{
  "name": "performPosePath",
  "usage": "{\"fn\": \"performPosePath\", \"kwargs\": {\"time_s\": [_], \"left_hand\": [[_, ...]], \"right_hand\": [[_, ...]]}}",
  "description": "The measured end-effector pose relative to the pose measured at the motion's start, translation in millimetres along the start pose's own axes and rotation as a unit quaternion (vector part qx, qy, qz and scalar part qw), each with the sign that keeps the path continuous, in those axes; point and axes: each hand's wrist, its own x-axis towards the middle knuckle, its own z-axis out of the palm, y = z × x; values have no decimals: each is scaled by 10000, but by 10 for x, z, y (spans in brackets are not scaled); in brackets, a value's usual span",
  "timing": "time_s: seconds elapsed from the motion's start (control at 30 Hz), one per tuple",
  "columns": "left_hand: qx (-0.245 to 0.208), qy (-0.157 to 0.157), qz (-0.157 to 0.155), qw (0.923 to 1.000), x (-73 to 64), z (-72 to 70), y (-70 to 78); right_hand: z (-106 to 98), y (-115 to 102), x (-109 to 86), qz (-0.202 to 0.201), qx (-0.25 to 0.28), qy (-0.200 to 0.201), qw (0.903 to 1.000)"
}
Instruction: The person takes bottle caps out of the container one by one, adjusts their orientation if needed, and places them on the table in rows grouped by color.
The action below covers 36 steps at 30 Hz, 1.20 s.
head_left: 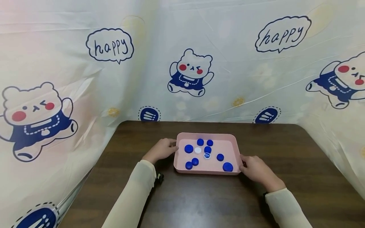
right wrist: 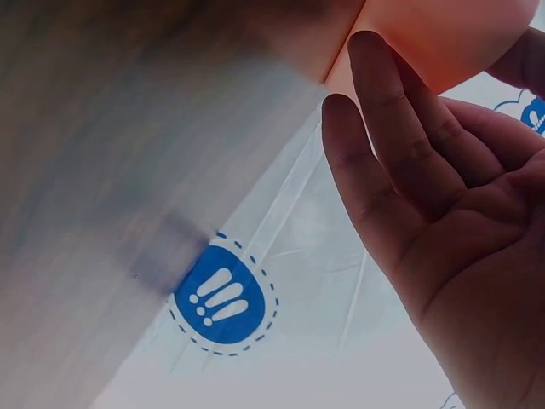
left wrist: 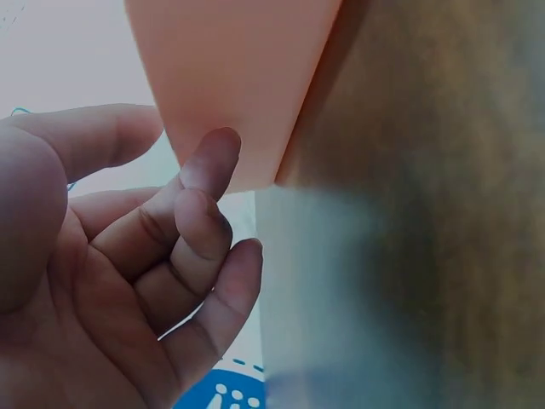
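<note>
A shallow pink tray point(head_left: 211, 167) lies on the brown table in the head view. Several blue round caps point(head_left: 188, 148) are scattered in it, along with a white one point(head_left: 198, 150) and a printed blue-and-white one point(head_left: 207, 155). My left hand point(head_left: 162, 149) grips the tray's left side, its thumb at the rim and a bent finger on the outer wall point(left wrist: 247, 68). At the lower right corner my right hand point(head_left: 258, 171) holds the tray, fingers along the outer wall point(right wrist: 443, 43). The right thumb shows only in part at the right wrist view's edge.
A dark wooden table point(head_left: 199, 202) carries the tray near its far half. Behind and beside the table hangs a pale curtain point(head_left: 228, 63) printed with bears and the word happy. A small black device point(head_left: 159, 178) sits at the left cuff.
</note>
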Motion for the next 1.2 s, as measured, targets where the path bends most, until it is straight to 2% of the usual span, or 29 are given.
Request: {"fn": "performPosePath", "kwargs": {"time_s": [0.37, 0.5, 0.73, 0.97, 1.2], "left_hand": [[-283, 58, -117, 9995, 159, 28, -98], [-738, 249, -110, 9969, 178, 67, -167], [-1658, 625, -272, 9838, 165, 193, -330], [-1933, 780, -278, 9776, 166, 236, -363], [-1986, 769, -399, 9762, 178, 273, -371]], "right_hand": [[-15, -15, 38, 95, -117, 6, 9999], [-29, -27, 48, 175, -143, -58, 9997], [-22, -45, 20, 218, -105, -131, 9996], [-25, -46, 11, 221, -189, -126, 9995], [-41, -34, -6, 122, -241, -126, 9996]]}}
